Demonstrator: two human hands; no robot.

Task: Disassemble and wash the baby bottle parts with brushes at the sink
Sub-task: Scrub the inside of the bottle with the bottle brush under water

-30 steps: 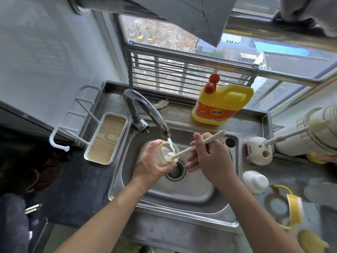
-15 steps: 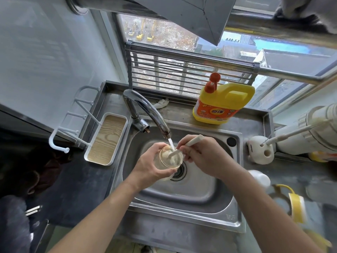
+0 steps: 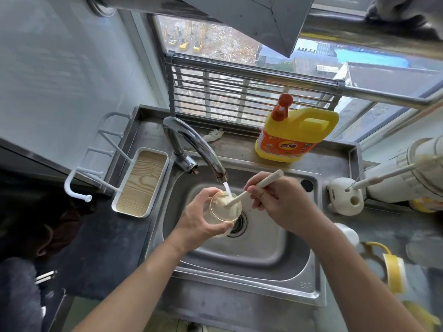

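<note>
Bottle (image 3: 225, 212) under faucet (image 3: 191, 144) stream, left hand (image 3: 201, 221) fingers wrapped round it; right hand (image 3: 278, 207) fingers pinch brush (image 3: 259, 185) plunged inside. Risk: wet bottle slips, overflow splashes

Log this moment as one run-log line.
step: scrub bottle inside | left hand: holds bottle over sink | right hand: holds brush, head in bottle | tap: running into bottle

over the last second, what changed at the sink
The right hand pushed the brush deeper into the bottle, then drew it partly back out, a scrubbing stroke. The left hand still grips the bottle under the running faucet, over the sink; both grips are unchanged.
</note>
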